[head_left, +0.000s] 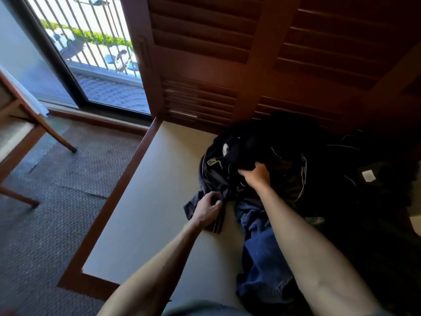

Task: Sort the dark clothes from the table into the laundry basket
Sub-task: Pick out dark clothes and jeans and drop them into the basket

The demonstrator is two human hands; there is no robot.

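Both hands in the dark heap, gathering a load.

Left hand [210, 207] pinching the striped hem of a navy garment [214, 176] at the heap's near-left edge, likely to free it from the rest. Right hand [255, 173] closed round a black bundle [248, 153] at the heap's middle, fingers curled into the cloth, probably to lift both pieces together. Heap [319, 169] piled on the bench [145, 201] against the louvred doors [227, 53], right of bare top. Jeans [262, 258] trailing from the heap's near side toward the body, under the right forearm, so likely to drag if the bundle rises. No basket in view; where the load must go cannot be told.
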